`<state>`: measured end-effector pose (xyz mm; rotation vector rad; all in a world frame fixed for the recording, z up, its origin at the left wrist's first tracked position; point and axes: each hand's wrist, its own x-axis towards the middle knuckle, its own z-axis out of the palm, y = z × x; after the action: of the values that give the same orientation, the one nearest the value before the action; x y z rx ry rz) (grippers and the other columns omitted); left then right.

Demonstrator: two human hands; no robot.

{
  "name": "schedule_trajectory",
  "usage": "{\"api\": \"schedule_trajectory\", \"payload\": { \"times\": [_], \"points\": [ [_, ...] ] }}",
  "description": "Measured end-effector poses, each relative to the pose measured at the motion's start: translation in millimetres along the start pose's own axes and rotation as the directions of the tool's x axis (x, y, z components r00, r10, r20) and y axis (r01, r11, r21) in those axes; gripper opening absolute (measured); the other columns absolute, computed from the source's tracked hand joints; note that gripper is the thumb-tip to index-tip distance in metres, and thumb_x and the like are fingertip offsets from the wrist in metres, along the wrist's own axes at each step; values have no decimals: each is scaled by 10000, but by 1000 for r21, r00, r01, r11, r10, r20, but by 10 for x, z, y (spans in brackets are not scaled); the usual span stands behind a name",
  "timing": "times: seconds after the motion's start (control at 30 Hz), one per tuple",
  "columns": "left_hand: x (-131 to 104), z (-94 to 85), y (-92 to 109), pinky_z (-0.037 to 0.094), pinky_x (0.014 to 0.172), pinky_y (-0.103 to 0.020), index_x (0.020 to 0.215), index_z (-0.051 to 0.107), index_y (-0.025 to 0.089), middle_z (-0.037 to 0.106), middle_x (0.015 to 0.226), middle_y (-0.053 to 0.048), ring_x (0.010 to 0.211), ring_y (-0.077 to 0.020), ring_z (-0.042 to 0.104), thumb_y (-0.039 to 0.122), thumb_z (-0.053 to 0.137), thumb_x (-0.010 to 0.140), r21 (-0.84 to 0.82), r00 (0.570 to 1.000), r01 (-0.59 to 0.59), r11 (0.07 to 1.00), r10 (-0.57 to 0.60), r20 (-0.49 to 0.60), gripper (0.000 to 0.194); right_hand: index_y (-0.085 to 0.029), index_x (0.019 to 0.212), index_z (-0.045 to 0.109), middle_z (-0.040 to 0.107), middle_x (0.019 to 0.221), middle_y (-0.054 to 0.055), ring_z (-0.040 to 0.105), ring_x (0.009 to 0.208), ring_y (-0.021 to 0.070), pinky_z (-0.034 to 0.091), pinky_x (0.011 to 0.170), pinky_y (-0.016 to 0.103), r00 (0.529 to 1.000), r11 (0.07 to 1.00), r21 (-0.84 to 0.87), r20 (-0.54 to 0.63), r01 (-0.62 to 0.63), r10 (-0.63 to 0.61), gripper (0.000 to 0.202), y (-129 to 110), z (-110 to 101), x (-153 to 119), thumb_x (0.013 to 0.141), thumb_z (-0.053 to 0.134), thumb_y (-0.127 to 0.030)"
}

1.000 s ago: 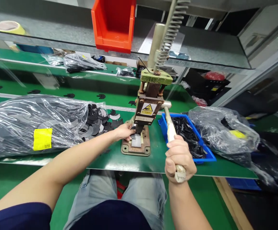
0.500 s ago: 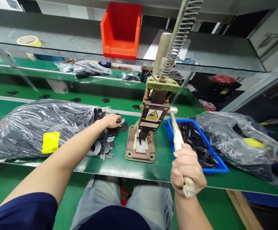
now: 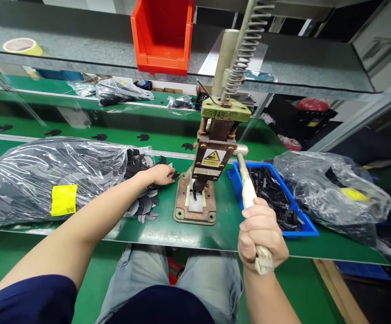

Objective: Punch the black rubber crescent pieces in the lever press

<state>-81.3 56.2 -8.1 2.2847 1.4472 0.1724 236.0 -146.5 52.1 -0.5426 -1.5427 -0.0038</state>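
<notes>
My right hand [image 3: 262,231] is wrapped round the tape-covered lever handle [image 3: 248,189] of a hand press [image 3: 212,157]. My left hand [image 3: 164,174] is closed in a pinch at the left edge of the press base [image 3: 181,211], with a small dark flat piece [image 3: 175,175] at its fingertips. Below that hand, loose grey and black curved pieces [image 3: 144,204] spill from a clear plastic bag [image 3: 90,162]. Under the press head, a black part [image 3: 195,194] sits over a pale plate [image 3: 195,204].
To the right stands a blue tray [image 3: 308,231] of small black parts, beside another plastic bag [image 3: 330,193]. An orange bin [image 3: 163,63] and a yellow tape roll [image 3: 23,46] rest on the shelf above. Dark pieces [image 3: 143,137] lie spaced along the green strip behind.
My left hand has moved right, from the loose pieces toward the press base, with a small dark piece in its fingers. My right hand keeps its hold on the lever; the view shifts slightly.
</notes>
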Motion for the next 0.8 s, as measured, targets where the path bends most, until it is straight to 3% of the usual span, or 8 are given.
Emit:
{"api": "schedule_trajectory", "payload": {
  "times": [0.1, 0.2, 0.37, 0.5, 0.6, 0.8],
  "points": [
    [-108, 19, 71, 404, 625, -281, 664, 450, 241, 580, 622, 15, 646, -182, 600, 361, 662, 868, -95, 999, 18, 995, -21, -34, 318, -230, 708, 587, 650, 704, -24, 678, 780, 204, 577, 969, 623, 1000, 1000, 2, -6, 10, -10, 204, 2, 5, 9, 885, 684, -257],
    [-249, 82, 153, 380, 563, -250, 669, 429, 237, 562, 592, 41, 574, -144, 557, 421, 698, 859, -358, 998, 25, 933, -47, -53, 377, -232, 702, 587, 648, 698, -28, 678, 778, 205, 577, 969, 625, 1000, 1000, 2, -9, 6, -6, 201, 12, 4, 7, 875, 688, -253],
    [-443, 319, 329, 402, 524, -231, 741, 580, 206, 588, 596, 46, 528, -114, 544, 507, 886, 718, -693, 989, 66, 718, -138, -48, 430, -242, 709, 590, 645, 699, -30, 679, 785, 202, 572, 986, 614, 1000, 1000, 0, -7, 0, 0, 197, 21, 5, -5, 875, 694, -263],
    [-486, 518, 489, 469, 515, -233, 851, 579, 194, 622, 600, 51, 500, -111, 584, 451, 945, 689, -890, 961, 85, 448, -274, -46, 475, -239, 705, 594, 645, 694, -26, 673, 784, 205, 561, 984, 615, 1000, 1000, -2, -17, -7, 7, 203, 0, 19, 6, 880, 692, -271],
    [-471, 574, 597, 517, 533, -229, 875, 615, 160, 672, 648, 24, 523, -102, 621, 424, 957, 697, -943, 969, 110, 314, -245, 31, 468, -239, 705, 598, 648, 692, -27, 669, 781, 206, 555, 991, 621, 1000, 1000, -5, -20, -14, 14, 205, -19, 30, 22, 878, 701, -275],
    [-392, 550, 709, 556, 529, -219, 809, 655, 141, 694, 664, 6, 529, -89, 626, 367, 955, 716, -938, 962, 137, 318, -268, 49, 386, -231, 712, 592, 642, 689, -26, 664, 786, 204, 549, 996, 616, 1000, 1000, -4, -16, -14, 14, 203, -33, 40, 39, 875, 709, -264]
  ]
}}
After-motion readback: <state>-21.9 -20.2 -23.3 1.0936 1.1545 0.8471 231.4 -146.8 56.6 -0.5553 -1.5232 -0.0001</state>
